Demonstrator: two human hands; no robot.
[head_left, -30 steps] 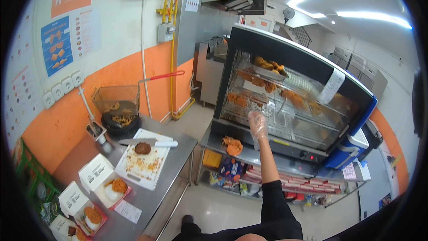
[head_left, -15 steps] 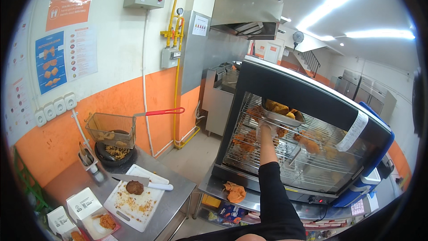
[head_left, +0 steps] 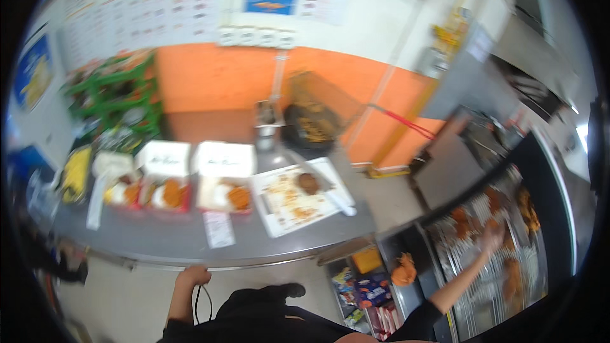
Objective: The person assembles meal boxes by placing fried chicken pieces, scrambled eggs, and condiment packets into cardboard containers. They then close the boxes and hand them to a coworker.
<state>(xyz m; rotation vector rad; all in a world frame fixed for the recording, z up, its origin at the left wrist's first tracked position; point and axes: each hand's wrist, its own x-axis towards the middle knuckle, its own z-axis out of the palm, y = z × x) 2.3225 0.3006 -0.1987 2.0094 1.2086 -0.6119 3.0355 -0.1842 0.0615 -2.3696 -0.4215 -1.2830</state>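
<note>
My right hand (head_left: 490, 239) reaches inside a glass-fronted warming cabinet (head_left: 559, 171), among fried chicken pieces (head_left: 462, 221) on wire racks. Blur hides its fingers, so whether it grips a piece cannot be made out. A metal tray of fried food (head_left: 528, 211) sits just beyond it. My left hand (head_left: 196, 275) hangs in front of the steel table (head_left: 171, 238) with its fingers curled; a thin black cable (head_left: 204, 289) loops beside it. On the table, a white cutting board (head_left: 273, 206) bears crumbs, a brown fried piece (head_left: 308, 183) and a white-handled knife (head_left: 342, 203).
Three open meal boxes (head_left: 223, 160) with rice and fried chicken line the table, a paper slip (head_left: 219, 228) before one. Behind stand a fry basket (head_left: 324, 101) over a black bowl, a utensil holder (head_left: 267, 133) and green crates (head_left: 117, 89). An orange cloth (head_left: 403, 271) lies beside the cabinet.
The view has swung left toward the table and its boxes. My left hand has come into sight. My right arm still reaches into the cabinet, now at the right of the picture.
</note>
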